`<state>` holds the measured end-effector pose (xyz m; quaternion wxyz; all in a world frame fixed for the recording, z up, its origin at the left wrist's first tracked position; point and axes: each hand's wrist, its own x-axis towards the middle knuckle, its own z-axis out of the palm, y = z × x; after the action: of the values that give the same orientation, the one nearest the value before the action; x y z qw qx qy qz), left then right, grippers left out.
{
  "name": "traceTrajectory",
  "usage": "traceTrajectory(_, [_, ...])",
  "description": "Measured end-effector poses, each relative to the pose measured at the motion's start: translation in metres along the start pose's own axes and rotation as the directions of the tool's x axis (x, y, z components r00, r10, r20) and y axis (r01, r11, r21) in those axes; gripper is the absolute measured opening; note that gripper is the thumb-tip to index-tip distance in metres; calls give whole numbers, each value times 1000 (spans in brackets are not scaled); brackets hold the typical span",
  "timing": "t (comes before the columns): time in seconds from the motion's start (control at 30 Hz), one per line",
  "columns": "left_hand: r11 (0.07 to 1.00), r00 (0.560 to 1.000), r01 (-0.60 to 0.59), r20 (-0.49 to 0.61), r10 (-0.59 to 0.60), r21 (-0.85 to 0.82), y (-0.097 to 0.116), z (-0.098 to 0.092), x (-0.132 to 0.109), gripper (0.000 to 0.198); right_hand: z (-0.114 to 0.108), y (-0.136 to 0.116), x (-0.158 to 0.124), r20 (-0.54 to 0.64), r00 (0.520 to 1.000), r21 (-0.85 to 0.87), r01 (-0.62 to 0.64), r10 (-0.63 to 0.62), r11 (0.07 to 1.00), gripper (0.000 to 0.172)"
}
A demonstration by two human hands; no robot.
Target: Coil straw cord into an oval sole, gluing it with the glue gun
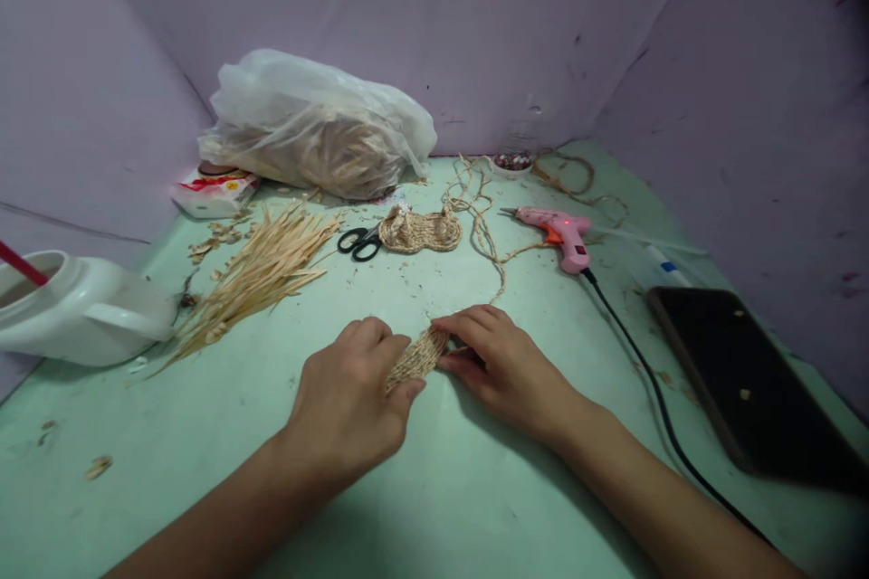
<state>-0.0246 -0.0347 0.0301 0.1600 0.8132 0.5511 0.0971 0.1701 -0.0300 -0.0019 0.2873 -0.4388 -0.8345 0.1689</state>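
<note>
A small piece of coiled straw cord (419, 356) is held between my two hands, low over the table's middle. My left hand (357, 389) grips its left end, thumb in front and fingers behind. At its right end my right hand (499, 362) pinches the edge between thumb and fingers. A strand of twisted cord (485, 240) runs from near my right fingers to the back of the table. Beyond my hands sits a finished-looking woven sole shape (421, 231), with black-handled scissors (361, 242) beside it, their blades partly hidden.
A pink glue gun (560, 231) with a lit red light lies at right, its black cable trailing toward me past a dark phone (753, 380). Dry straw strips (262, 267), a white watering can (88, 308) and a plastic bag (319, 127) occupy the left and back.
</note>
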Motion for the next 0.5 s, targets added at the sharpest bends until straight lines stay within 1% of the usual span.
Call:
traceTrajectory(0.1, [998, 997, -49, 66, 47, 36, 4, 3, 0, 24, -2, -1, 0, 30, 999, -28, -27, 28, 999, 30])
traceTrajectory(0.2, [999, 992, -44, 117, 43, 5, 1, 2, 2, 23, -8, 2, 1, 56, 997, -89, -52, 58, 995, 34])
traceTrajectory(0.23, [999, 992, -38, 118, 37, -1, 0, 2, 3, 23, -10, 4, 1, 64, 996, -96, -61, 68, 993, 31])
traceTrajectory(0.33, [1000, 994, -15, 112, 16, -5, -2, 3, 4, 25, -15, 10, 2, 109, 991, -57, -70, 76, 996, 13])
traceTrajectory(0.4, [1000, 994, -3, 112, 3, -5, -3, 4, 4, 25, -17, 12, 2, 134, 989, -28, -55, 58, 998, 9])
traceTrajectory(0.5, [1000, 995, 4, 97, -4, -3, -3, 5, 3, 25, -16, 14, 2, 144, 989, -33, -25, 30, 999, 6])
